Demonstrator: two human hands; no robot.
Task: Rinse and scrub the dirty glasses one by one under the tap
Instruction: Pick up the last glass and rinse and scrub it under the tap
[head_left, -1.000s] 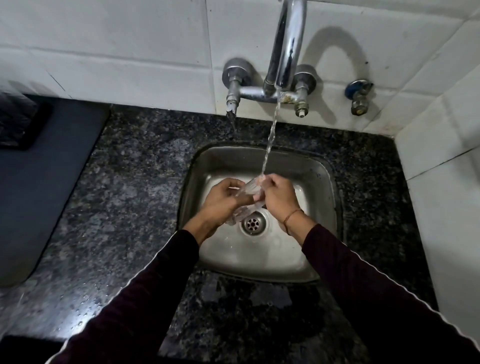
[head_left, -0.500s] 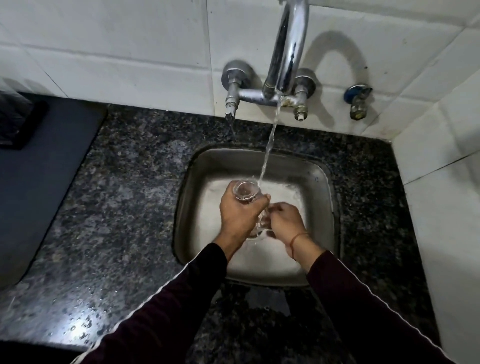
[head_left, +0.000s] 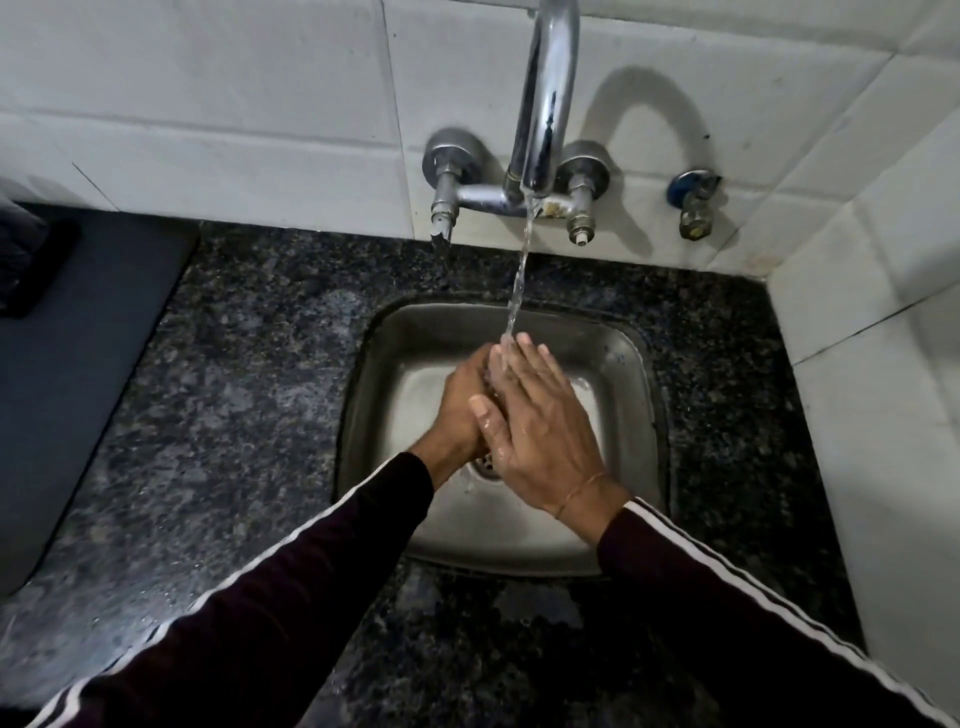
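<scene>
- Steel sink (head_left: 613, 364) sits at frame centre in the dark stone desk (head_left: 234, 415); the tap (head_left: 545, 93) above pours a stream onto the fingertips.
- Left hand (head_left: 462, 410) curls as if round something, but the glass itself is hidden between the hands, so its long axis cannot be told.
- Right hand (head_left: 540, 431) lies flat, fingers straight, covering the left grip from the right.

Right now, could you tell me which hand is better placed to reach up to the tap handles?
Probably the right. The right hand lies on top with straight fingers, so it can lift away freely; the left hand is cupped beneath it, and whatever it holds is hidden.
</scene>
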